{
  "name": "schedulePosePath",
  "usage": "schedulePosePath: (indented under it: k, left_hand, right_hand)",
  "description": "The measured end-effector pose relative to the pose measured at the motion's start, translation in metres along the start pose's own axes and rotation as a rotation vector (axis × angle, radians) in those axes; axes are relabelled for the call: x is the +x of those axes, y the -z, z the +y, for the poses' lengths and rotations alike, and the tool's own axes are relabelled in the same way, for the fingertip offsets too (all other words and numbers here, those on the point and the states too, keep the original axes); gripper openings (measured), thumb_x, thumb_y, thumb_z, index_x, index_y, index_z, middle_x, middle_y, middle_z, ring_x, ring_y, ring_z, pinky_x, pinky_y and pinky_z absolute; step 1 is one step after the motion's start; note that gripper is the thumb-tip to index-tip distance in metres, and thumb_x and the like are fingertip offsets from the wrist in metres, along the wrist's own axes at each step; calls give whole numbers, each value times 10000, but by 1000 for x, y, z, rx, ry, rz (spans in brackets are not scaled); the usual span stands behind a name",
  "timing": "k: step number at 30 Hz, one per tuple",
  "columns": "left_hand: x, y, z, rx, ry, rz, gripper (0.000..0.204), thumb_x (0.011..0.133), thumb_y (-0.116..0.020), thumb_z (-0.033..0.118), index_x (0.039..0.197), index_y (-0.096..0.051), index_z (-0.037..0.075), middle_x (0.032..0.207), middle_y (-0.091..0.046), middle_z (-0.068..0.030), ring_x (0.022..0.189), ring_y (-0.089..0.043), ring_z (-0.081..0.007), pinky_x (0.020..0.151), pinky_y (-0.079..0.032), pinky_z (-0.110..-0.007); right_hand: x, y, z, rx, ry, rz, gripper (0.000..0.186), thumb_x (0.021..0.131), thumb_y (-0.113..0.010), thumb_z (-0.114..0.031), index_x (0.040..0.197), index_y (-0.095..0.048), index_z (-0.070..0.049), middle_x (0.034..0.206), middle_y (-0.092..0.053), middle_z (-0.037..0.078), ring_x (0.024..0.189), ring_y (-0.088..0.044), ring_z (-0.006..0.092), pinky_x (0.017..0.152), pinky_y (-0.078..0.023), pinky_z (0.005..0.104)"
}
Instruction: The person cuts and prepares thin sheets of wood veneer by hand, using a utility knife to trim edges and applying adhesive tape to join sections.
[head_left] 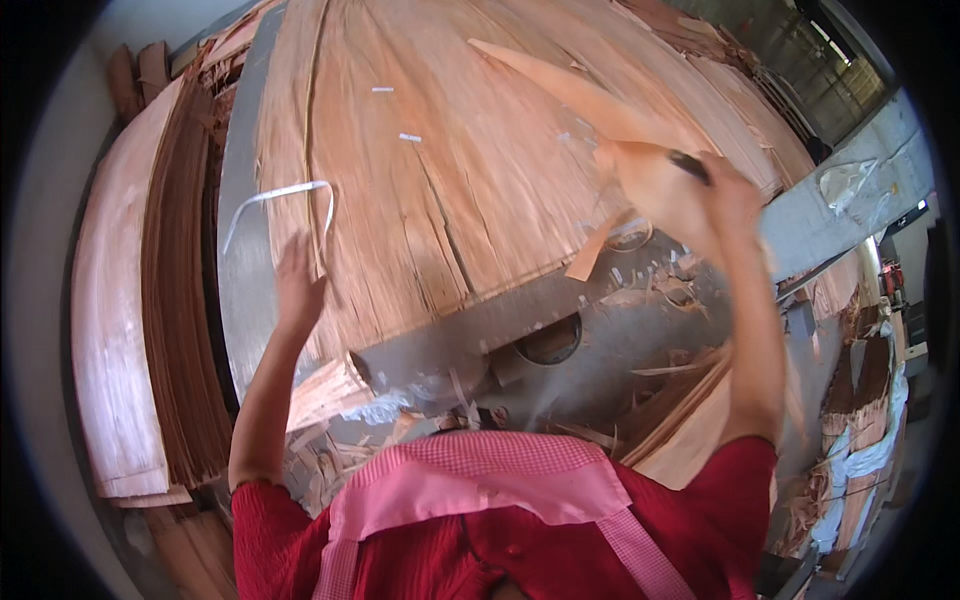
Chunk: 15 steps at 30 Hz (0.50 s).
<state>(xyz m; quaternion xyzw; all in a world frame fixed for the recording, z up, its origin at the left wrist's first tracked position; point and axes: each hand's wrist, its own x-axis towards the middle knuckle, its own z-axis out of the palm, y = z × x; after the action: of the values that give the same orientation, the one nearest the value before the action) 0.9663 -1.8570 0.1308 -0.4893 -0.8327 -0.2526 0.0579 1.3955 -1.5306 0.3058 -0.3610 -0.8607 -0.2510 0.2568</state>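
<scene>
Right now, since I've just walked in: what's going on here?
A person in a pink apron is working over a large veneer sheet. The left hand, open, is at the sheet's left side, beside a bent white strip. The right hand, blurred, has a dark object in its grip, next to a loose veneer piece; whether it holds that too is unclear.

- The scene is seen from up on the person's head, through the left one of two cameras worn side by side.
- The view is pointed down and forward, past the pink apron (470, 490) and over the big wood sheet (390, 220).
- The left hand (300, 285) and right hand (733, 203) are seen from close above.
- The sheet's far end is cut off at the top.
- Straight edges are bent, and the corners are left black.
</scene>
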Motion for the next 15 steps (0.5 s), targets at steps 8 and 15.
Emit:
schedulePosePath:
  k: [8,15]
  left_hand:
    - [128,-76,205,-443,-458,211,874,606,-752,208,1323,-277,55,1376,-263,-174,1265,-247,-350,1030,-204,-438]
    - [128,-79,343,-443,-800,-157,261,770,-603,274,953,-616,88,904,-625,-128,820,-593,-278,733,-460,-351]
  right_hand:
    - [-86,240,67,212,-25,197,266,788,-448,58,1022,-570,25,1059,-591,83,1029,-534,201,851,-422,298]
    - [-130,284,299,-131,-663,424,300,883,-478,-229,1114,-577,-64,1055,-603,47,862,-574,125,738,-436,253]
